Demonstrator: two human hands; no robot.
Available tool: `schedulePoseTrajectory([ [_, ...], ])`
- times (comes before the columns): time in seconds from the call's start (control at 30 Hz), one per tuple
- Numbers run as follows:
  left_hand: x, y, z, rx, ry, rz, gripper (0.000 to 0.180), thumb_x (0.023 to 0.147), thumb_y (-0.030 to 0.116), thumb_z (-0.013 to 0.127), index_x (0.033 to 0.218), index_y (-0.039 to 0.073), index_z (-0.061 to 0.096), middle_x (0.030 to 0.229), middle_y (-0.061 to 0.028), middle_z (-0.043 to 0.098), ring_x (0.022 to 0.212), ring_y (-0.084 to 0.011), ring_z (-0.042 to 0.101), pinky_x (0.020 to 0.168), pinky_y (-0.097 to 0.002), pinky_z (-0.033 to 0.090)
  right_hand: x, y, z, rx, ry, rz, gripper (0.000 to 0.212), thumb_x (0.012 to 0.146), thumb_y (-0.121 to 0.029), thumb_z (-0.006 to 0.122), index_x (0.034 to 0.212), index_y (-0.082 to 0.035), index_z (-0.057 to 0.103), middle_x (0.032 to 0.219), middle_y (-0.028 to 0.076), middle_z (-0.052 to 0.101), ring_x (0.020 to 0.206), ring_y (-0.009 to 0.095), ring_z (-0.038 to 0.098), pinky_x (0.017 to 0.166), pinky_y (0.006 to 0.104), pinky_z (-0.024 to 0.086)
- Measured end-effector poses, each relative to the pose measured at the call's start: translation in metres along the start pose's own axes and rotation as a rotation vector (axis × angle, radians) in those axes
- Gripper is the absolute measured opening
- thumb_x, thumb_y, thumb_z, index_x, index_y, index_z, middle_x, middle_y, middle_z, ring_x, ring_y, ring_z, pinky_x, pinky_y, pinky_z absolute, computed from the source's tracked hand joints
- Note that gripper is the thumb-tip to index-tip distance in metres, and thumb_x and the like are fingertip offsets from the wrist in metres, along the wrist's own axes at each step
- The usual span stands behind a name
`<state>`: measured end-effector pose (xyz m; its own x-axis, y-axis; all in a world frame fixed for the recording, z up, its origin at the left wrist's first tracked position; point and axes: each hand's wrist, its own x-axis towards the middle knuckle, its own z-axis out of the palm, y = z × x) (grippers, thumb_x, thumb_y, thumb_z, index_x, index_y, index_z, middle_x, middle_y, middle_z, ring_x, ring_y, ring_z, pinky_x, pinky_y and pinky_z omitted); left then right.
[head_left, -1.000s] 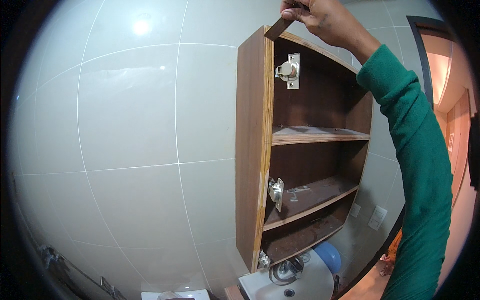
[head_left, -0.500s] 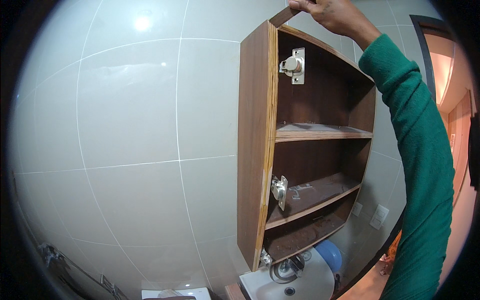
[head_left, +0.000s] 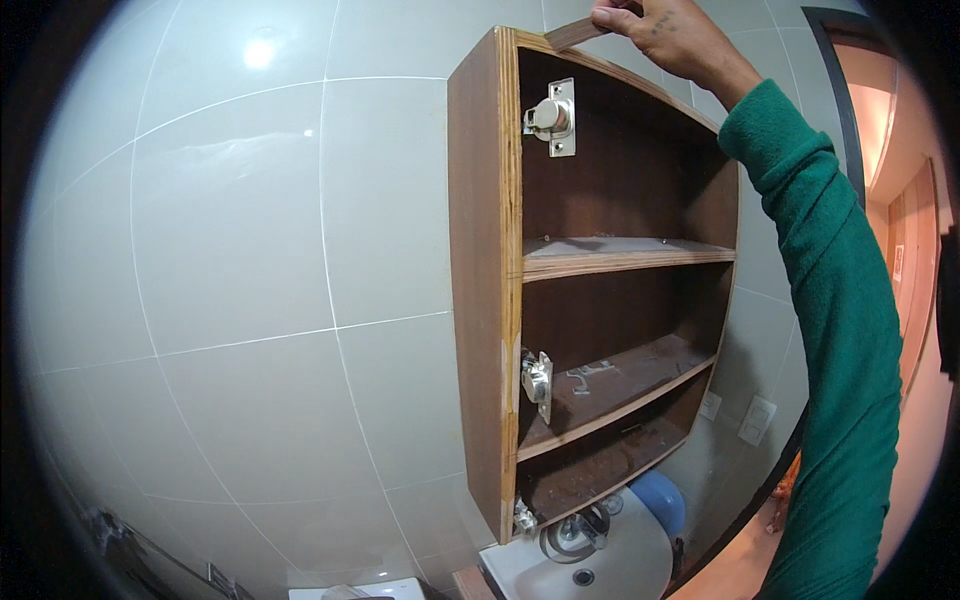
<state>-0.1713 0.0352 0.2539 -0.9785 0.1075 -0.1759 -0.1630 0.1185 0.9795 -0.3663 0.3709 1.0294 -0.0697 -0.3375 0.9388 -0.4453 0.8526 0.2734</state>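
The right hand [head_left: 672, 32] is pinching a brown strip [head_left: 578, 34] at the top of a doorless cabinet [head_left: 480, 280]; the strip is looking light, stiff, best held near one end.

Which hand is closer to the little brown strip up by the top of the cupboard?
The right. The right hand is holding one end of the brown strip by the cupboard's top edge. The left hand is out of view.
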Motion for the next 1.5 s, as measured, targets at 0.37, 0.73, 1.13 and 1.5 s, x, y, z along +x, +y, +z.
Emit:
schedulePoseTrajectory([
  [0.37, 0.003, 0.002, 0.004, 0.012, -0.007, -0.027, 0.069, 0.089, 0.031, 0.088, 0.147, 0.006, 0.060, 0.134, -0.0141, 0.074, 0.124, -0.0246, 0.070, 0.109, -0.0420, 0.055, -0.015, 0.036, 0.007, 0.077, 0.032, 0.004, 0.021, 0.099, -0.019, 0.074, 0.100, 0.001, 0.076, 0.084, 0.014, 0.076, 0.080, 0.020, 0.068, 0.075, 0.0391, 0.055],
  [0.73, 0.003, 0.003, 0.007, 0.023, -0.012, -0.048, 0.068, 0.091, 0.031, 0.087, 0.148, 0.007, 0.059, 0.134, -0.0149, 0.074, 0.124, -0.0242, 0.071, 0.109, -0.0426, 0.055, -0.039, 0.052, 0.009, 0.157, 0.003, 0.181, 0.025, 0.104, -0.024, 0.072, 0.100, 0.001, 0.075, 0.083, 0.009, 0.073, 0.077, 0.016, 0.065, 0.072, 0.0368, 0.054],
  [1.13, -0.002, 0.002, 0.009, 0.022, -0.003, -0.074, 0.067, 0.093, 0.031, 0.086, 0.150, 0.008, 0.059, 0.135, -0.0157, 0.074, 0.124, -0.0238, 0.071, 0.109, -0.0433, 0.055, -0.049, 0.039, -0.002, 0.417, 0.004, 0.427, 0.029, 0.107, -0.027, 0.070, 0.094, -0.001, 0.072, 0.075, 0.006, 0.065, 0.066, 0.016, 0.061, 0.059, 0.0351, 0.052],
  [1.5, 0.001, 0.000, 0.009, 0.005, 0.000, -0.059, 0.065, 0.093, 0.029, 0.085, 0.148, 0.008, 0.059, 0.133, -0.0149, 0.074, 0.122, -0.0233, 0.071, 0.108, -0.0426, 0.055, -0.032, -0.012, -0.001, 0.318, -0.062, 0.510, 0.036, 0.108, -0.032, 0.068, 0.083, -0.005, 0.069, 0.066, 0.005, 0.061, 0.055, 0.017, 0.055, 0.047, 0.0363, 0.040],
])
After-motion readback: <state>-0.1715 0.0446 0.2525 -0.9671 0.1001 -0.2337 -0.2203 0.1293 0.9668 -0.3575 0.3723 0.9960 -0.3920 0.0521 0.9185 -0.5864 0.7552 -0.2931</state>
